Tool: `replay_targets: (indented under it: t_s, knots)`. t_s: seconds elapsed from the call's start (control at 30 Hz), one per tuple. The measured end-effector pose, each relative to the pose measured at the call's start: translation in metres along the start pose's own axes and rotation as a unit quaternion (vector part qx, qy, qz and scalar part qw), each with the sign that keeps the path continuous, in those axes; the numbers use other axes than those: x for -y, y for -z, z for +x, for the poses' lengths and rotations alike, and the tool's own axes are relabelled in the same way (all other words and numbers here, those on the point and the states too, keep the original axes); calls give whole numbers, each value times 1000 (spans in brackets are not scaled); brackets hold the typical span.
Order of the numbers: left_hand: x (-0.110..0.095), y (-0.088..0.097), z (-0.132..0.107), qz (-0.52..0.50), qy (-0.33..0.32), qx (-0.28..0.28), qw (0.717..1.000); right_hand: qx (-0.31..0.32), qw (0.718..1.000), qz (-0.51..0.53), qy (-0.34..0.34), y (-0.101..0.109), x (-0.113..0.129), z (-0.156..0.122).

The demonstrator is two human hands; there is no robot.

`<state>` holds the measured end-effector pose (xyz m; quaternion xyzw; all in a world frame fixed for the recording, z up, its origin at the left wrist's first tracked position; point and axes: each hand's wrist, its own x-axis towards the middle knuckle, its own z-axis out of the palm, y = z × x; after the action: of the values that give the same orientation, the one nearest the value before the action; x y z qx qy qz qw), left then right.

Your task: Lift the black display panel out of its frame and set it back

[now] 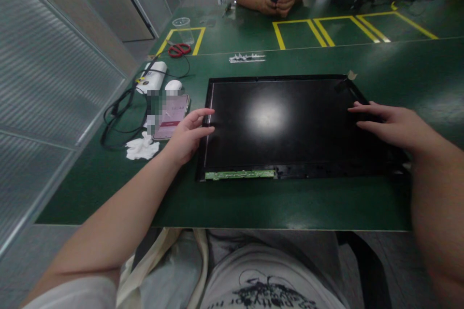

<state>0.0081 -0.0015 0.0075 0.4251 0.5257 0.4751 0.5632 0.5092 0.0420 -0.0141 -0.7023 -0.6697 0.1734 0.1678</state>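
A black display panel (286,125) lies flat on the green table (253,203), a narrow green circuit strip (239,174) showing along its near edge. My left hand (188,135) rests at the panel's left edge, fingers stretched out and touching the frame. On the right edge my right hand (387,123) lies flat, fingers extended over the panel's corner. Neither hand holds anything. A small piece of tape (351,76) sticks up at the far right corner.
Left of the panel lie a phone (171,117), a crumpled white tissue (142,148), black cables (119,116), a white cylinder (152,77), red scissors (179,49) and a clear cup (183,29). Across the table another person's hands (279,2) hold a phone. Yellow tape rectangles (348,29) mark the far side.
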Motion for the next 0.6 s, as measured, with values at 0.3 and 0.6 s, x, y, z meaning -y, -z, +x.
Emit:
replay_targets:
  t_s: [0.3, 0.6]
  knots:
    - [5, 1, 2, 17, -12, 3, 1000, -7, 1000, -11, 14, 0, 2, -1]
    - [6, 2, 4, 20, -10, 9, 1000, 1, 1000, -17, 8, 1, 1, 0]
